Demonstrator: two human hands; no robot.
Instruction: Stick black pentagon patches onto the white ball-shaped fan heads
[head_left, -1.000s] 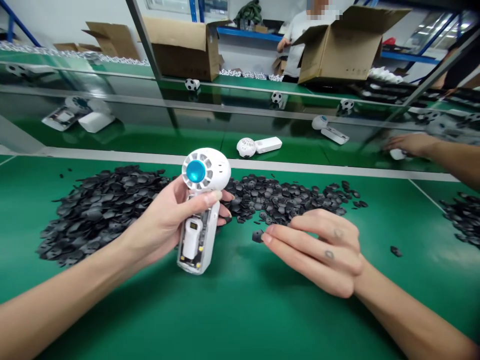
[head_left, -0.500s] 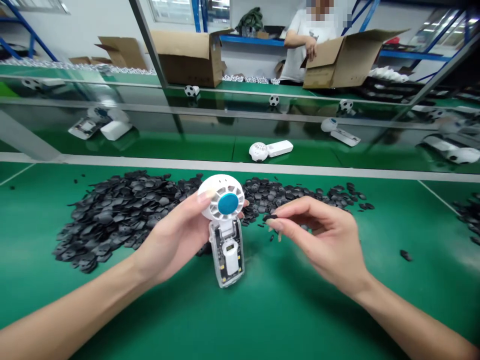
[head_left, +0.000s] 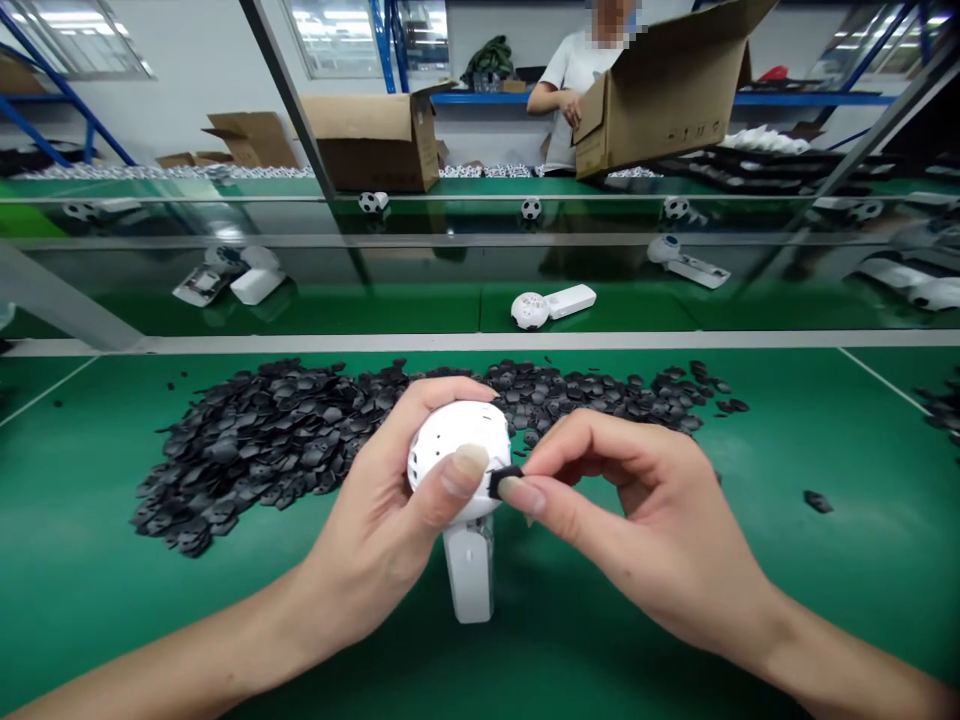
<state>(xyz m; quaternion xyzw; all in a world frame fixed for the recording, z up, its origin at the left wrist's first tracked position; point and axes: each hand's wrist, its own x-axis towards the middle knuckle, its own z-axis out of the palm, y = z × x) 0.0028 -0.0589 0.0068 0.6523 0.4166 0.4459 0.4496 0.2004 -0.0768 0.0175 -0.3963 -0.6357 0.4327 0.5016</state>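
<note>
My left hand [head_left: 397,500] is closed around the round white head of a small handheld fan [head_left: 459,432], its thumb pressed on the near side. The fan's pale handle [head_left: 471,575] hangs down below the hand. Between thumb and forefinger, my right hand [head_left: 637,530] pinches a small black plastic piece [head_left: 504,481], held against the right side of the fan head. Whether the piece is seated in the shell I cannot tell. Just beyond both hands spreads a heap of similar black pieces [head_left: 262,440] on the green table [head_left: 300,670].
Behind a pale rail [head_left: 375,343], a white fan [head_left: 531,310] and other fan parts lie on a green conveyor. One loose black piece [head_left: 817,501] rests at the right. Farther back are a cardboard box [head_left: 375,140] and a person [head_left: 577,80] handling another carton [head_left: 667,100].
My left hand has turned the fan so its plain shell faces me instead of the blue-centred grille. My right hand has moved left, bringing the black piece to the fan head. The person's carton has tilted.
</note>
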